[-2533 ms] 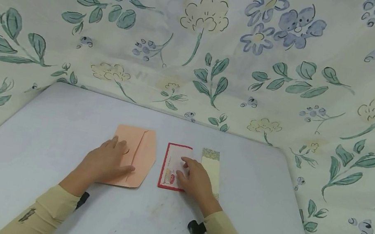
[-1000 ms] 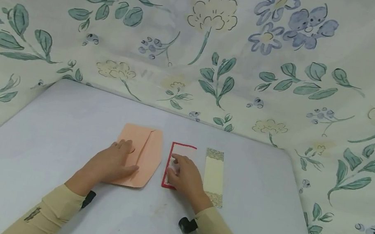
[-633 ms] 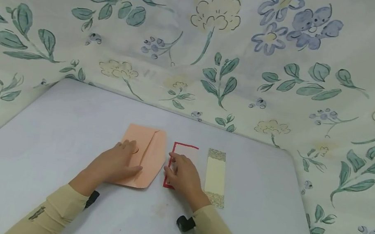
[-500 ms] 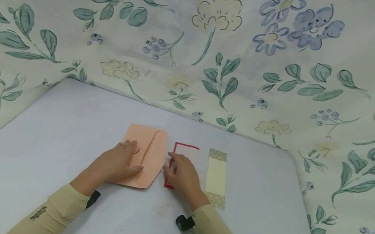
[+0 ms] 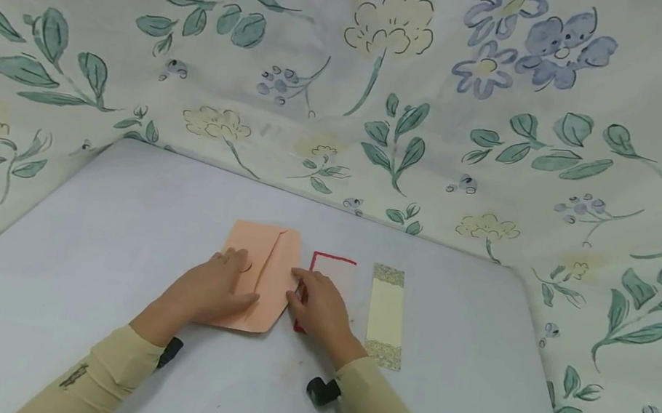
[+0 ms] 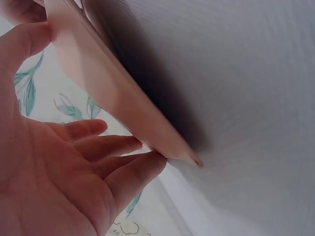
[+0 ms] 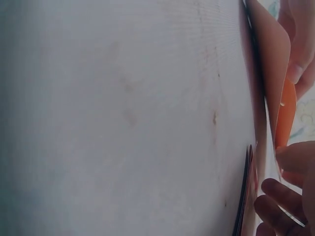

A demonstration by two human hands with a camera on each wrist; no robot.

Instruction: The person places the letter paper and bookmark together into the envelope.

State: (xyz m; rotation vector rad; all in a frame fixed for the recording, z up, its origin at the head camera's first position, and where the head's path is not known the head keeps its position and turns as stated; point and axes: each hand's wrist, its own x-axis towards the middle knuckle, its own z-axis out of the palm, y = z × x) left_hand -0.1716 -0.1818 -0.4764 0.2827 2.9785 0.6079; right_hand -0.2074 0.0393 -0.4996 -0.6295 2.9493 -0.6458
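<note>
L hand (image 5: 205, 295) rests on envelope (image 5: 283, 264), fingers & thumb spread wide. Envelope lies on table (image 5: 468, 408), L of card (image 5: 338, 270). R hand (image 5: 326, 315): thumb & index a little apart, tips at envelope's R edge — pinch or mere touch, cannot tell. Same hand partly covers card, red-bordered. Strip (image 5: 387, 312) w/ patterned ends lies R of card.

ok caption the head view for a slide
Left hand on a peach envelope, right hand at its flap edge, partly hiding a red-bordered card; cream strip alongside.
</note>
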